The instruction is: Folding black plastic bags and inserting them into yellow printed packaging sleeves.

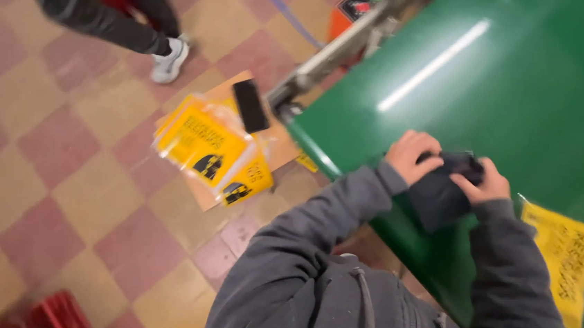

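Both hands grip a dark folded cloth (443,186) over the glossy green table (506,84): left hand (411,156) curled on its left edge, right hand (486,183) pinching the top. A yellow bag (566,258) lies beside. Farther off, yellow packets (206,147) rest on cardboard (276,145) on the checkered floor (62,167).

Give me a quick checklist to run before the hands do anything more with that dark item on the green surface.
1. Left hand on the dark folded item: ok, fingers rest on its top edge.
2. Right hand on the item: ok, holding its far end.
3. Item supported by the green surface: ok, lies near its edge.
4. Yellow bag beside the right sleeve: ok, apart from the item.
5. What the item is: cannot tell, blurred.
6. Yellow bags on the cardboard on the floor: ok, out of the hands' way.
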